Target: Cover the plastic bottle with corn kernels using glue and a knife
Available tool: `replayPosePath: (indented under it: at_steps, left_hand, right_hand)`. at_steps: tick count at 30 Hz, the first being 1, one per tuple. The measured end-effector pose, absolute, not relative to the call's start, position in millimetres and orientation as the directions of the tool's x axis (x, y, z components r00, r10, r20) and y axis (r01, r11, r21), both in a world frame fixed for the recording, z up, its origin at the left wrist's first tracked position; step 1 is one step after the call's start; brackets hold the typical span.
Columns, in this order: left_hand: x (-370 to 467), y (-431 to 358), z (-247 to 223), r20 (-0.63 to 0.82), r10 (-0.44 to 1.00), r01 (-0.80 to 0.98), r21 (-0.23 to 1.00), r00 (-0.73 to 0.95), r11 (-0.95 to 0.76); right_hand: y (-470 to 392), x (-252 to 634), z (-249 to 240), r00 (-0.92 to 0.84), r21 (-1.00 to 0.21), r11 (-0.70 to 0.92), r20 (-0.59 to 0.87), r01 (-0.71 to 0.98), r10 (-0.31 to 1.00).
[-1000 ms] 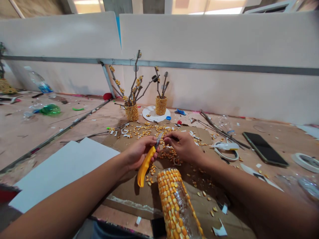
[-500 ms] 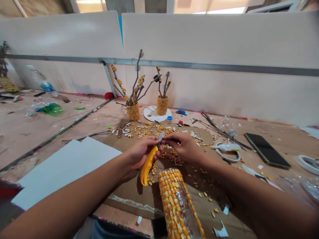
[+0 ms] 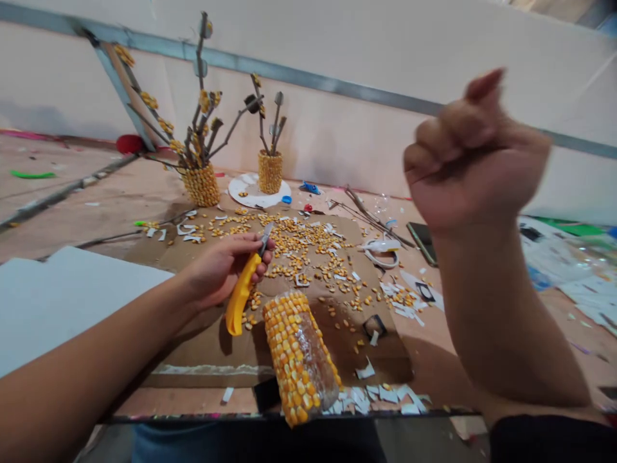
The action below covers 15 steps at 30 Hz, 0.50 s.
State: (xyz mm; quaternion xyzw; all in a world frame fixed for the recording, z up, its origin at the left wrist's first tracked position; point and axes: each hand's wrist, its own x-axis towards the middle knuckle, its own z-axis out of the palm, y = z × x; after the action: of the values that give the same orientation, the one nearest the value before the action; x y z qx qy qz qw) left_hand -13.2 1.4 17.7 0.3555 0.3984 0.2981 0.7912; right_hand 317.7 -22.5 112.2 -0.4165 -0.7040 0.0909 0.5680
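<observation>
My left hand [image 3: 231, 267] is closed around a yellow utility knife [image 3: 243, 289]. The short blade points up and away over the cardboard. My right hand [image 3: 475, 157] is raised high on the right, curled closed and slightly blurred. Whether anything sits in its fingers is hidden. Near me at the table edge lies a clear plastic cylinder [image 3: 301, 354], mostly covered with rows of yellow corn kernels, with a bare strip along its side. Loose corn kernels [image 3: 289, 241] and white paper scraps are strewn across the cardboard [image 3: 193, 347] beyond it.
Two corn-covered pots, a larger one [image 3: 201, 186] and a smaller one [image 3: 270, 173], hold twigs at the back. White sheets [image 3: 81, 296] lie at left. A glue gun [image 3: 380, 247], dry sticks [image 3: 371, 215] and a phone [image 3: 423, 243] lie to the right.
My right hand has left the knife blade and risen up to the right. The left hand still holds the knife. The view has turned right and down.
</observation>
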Motion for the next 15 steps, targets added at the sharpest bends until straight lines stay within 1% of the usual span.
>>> replayPosePath:
  at_steps: [2, 4, 6, 8, 10, 11, 13, 15]
  left_hand:
    - [-11, 0, 20, -0.425, 0.762, -0.180, 0.806, 0.489, 0.564]
    - [-10, -1, 23, -0.437, 0.766, -0.171, 0.807, 0.471, 0.565]
    - [-8, -2, 25, -0.438, 0.770, -0.167, 0.810, 0.464, 0.562]
    - [-6, -3, 27, -0.434, 0.776, -0.165, 0.816, 0.458, 0.554]
    - [-4, -4, 29, -0.437, 0.783, -0.157, 0.822, 0.443, 0.547]
    - [-3, -4, 30, -0.440, 0.786, -0.150, 0.825, 0.436, 0.545]
    - [-3, -4, 31, -0.437, 0.791, -0.143, 0.832, 0.429, 0.537]
    - [-3, -3, 32, -0.426, 0.796, -0.144, 0.839, 0.430, 0.526]
  right_hand:
    - [-45, 341, 125, -0.013, -0.613, 0.634, 0.713, 0.471, 0.701]
    - [-62, 356, 126, 0.036, -0.675, 0.631, 0.693, 0.382, 0.720]
    - [-72, 362, 116, 0.117, -0.720, 0.618, 0.676, 0.316, 0.727]
    - [-77, 359, 99, 0.191, -0.696, 0.637, 0.711, 0.331, 0.677]
    - [-79, 350, 79, 0.236, -0.562, 0.713, 0.826, 0.419, 0.512]
    - [-80, 345, 69, 0.258, -0.501, 0.703, 0.865, 0.505, 0.431]
    - [-83, 338, 51, 0.254, -0.394, 0.634, 0.918, 0.666, 0.304]
    - [-90, 338, 36, 0.216, -0.305, 0.531, 0.950, 0.790, 0.225]
